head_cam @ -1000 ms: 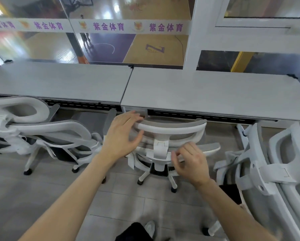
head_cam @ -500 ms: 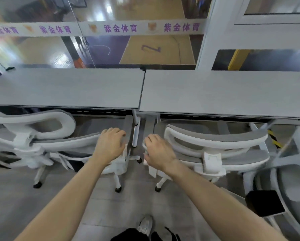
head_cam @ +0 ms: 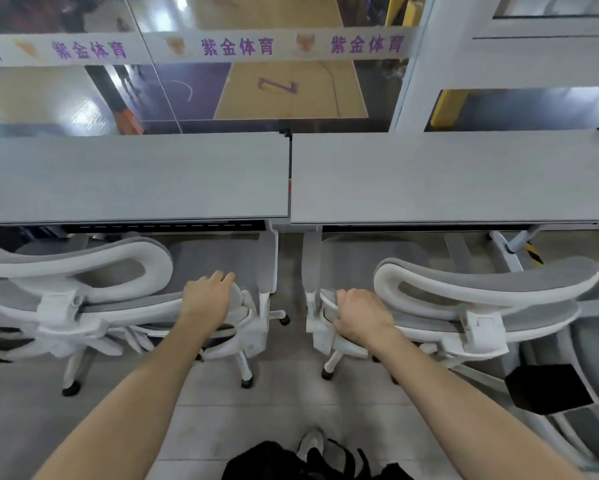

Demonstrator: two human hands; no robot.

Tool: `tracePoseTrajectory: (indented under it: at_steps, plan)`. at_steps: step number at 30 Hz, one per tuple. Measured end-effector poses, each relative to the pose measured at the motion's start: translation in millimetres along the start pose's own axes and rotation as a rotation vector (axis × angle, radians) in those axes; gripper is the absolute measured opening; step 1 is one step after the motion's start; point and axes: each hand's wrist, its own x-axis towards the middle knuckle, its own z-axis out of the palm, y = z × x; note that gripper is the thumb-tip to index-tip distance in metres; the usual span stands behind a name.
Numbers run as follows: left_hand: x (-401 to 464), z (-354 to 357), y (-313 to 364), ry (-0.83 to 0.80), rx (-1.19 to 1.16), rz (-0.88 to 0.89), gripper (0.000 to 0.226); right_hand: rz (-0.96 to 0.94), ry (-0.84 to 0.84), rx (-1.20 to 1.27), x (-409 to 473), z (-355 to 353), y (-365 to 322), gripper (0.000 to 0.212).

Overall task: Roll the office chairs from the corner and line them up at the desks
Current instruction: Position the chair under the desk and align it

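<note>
Left hand (head_cam: pixel 208 299) curled over left chair (head_cam: pixel 83 296), right hand (head_cam: pixel 360 315) gripping right chair (head_cam: pixel 481 299), both tucked below worktop (head_cam: pixel 135 178). Risk: armrests between the hands clashing if pushed unevenly.

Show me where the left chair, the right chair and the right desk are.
left chair (head_cam: pixel 83 268), head view, top of backrest
right chair (head_cam: pixel 492 289), head view, top of backrest
right desk (head_cam: pixel 447 178), head view, bare top
</note>
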Motion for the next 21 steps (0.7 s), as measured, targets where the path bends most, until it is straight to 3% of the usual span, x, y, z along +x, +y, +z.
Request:
tracePoseTrajectory:
  at_steps: [21]
  plan:
    - [-1.3, -1.3, 3.1, 0.004, -0.006, -0.017, 0.061, -0.005, 0.058, -0.008, -8.4, 1.6, 8.2, 0.026]
